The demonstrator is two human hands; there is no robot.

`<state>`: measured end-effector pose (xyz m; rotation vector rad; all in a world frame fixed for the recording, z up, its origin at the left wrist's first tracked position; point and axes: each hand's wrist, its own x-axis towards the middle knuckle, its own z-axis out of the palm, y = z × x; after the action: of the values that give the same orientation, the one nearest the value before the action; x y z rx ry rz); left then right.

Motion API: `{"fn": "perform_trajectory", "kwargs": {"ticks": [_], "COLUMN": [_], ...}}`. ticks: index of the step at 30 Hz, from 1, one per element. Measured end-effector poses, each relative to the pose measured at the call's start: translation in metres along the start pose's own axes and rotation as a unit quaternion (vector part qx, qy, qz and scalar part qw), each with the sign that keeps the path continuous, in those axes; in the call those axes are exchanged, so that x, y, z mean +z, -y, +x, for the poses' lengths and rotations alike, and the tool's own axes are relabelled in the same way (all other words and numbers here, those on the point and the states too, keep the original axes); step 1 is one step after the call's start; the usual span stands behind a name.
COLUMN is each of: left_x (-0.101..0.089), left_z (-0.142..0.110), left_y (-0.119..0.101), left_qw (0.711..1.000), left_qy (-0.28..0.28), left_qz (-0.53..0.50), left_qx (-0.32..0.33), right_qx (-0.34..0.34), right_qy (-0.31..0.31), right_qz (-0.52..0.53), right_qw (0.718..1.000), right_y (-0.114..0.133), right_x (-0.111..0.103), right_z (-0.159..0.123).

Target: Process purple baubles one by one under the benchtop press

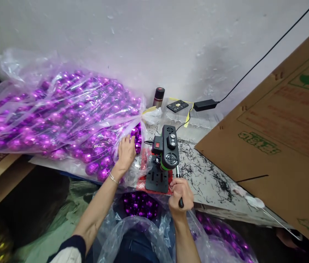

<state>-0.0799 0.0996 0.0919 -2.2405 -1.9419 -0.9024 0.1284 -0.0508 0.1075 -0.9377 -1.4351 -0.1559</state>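
Note:
My left hand [127,150] is at the near right side of a clear plastic bag [14,67] full of shiny purple faceted balls [88,157]. Its fingers curl down beside uncovered dark purple balls [138,138]; the fingertips are hidden, so what they hold cannot be made out. My right hand [181,194] is wrapped around the black handle [181,203] of a metal lever. This lever runs up to a small black bench machine [170,148] with two round grilles, a red switch and a slotted black base plate [157,180].
Short black scraps [209,171] litter the tabletop right of the machine. A large cardboard box [280,128] leans in on the right. Behind are a dark bottle [159,95], a black remote [177,106] and a power adapter [205,105]. More purple balls [140,205] lie in plastic below.

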Motion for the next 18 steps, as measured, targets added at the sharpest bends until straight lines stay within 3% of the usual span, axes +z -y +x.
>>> {"fn": "perform_trajectory", "kwargs": {"ticks": [3, 7, 10, 13, 16, 18], "left_x": [0.004, 0.002, -0.010, -0.031, -0.052, -0.062], "left_z": [0.023, 0.023, 0.018, 0.004, -0.026, -0.055], "left_y": [0.014, 0.028, 0.031, 0.023, 0.008, -0.004], "left_qw": [0.997, 0.996, 0.998, 0.990, 0.946, 0.882], "left_qy": [0.056, 0.069, 0.038, -0.040, -0.081, -0.040], "left_qz": [0.054, 0.046, -0.019, -0.134, -0.307, -0.452], "left_qx": [-0.005, 0.032, 0.040, 0.014, -0.062, -0.130], "right_qx": [0.000, 0.013, 0.014, 0.007, 0.005, 0.007], "right_qy": [0.005, 0.002, 0.006, 0.010, 0.003, 0.001], "right_qz": [-0.001, 0.001, 0.003, 0.000, -0.009, -0.013], "right_qw": [1.000, 1.000, 1.000, 1.000, 1.000, 1.000], "right_y": [0.001, 0.000, 0.001, 0.002, 0.003, 0.003], "right_x": [-0.001, 0.000, -0.001, -0.001, 0.000, 0.000], "right_z": [0.001, -0.001, -0.001, 0.002, 0.004, 0.004]}}
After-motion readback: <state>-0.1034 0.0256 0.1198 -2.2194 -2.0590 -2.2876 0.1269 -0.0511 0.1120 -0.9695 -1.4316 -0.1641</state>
